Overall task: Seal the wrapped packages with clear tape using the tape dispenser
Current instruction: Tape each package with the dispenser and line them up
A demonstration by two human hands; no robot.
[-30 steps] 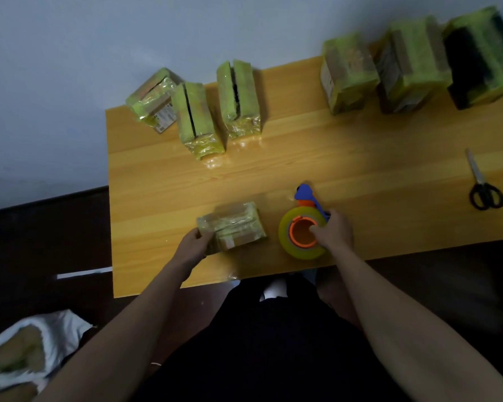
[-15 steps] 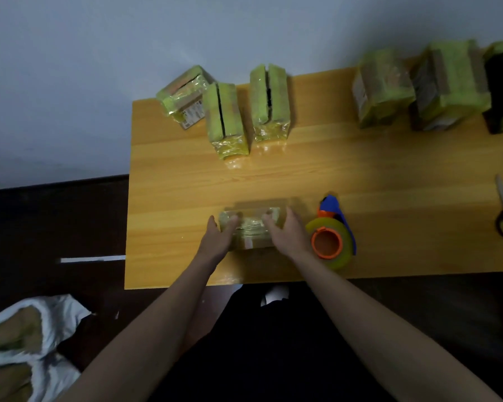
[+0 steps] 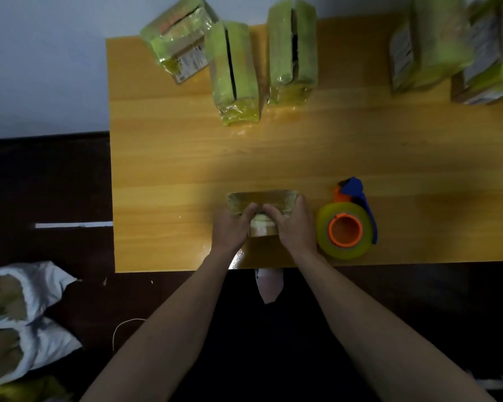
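A small wrapped package [image 3: 263, 198] in clear film lies on the wooden table [image 3: 163, 175] near the front edge. My left hand [image 3: 232, 229] grips its left part, fingers curled over the top. My right hand [image 3: 294, 224] grips the right part, one finger round the right end. The two hands nearly meet over the middle and hide most of the package. Just right of my right hand stands the tape dispenser [image 3: 347, 227], a yellowish roll on an orange core with a blue handle; no hand touches it.
Three green wrapped packages [image 3: 234, 74] stand at the table's back left, and two more [image 3: 430, 44] at the back right. A white bag [image 3: 26, 314] lies on the dark floor to the left. The table's front edge runs just below my wrists.
My right hand let go of the tape dispenser and moved left onto the package. Both hands have since drawn together over its top. The dispenser stays where it was.
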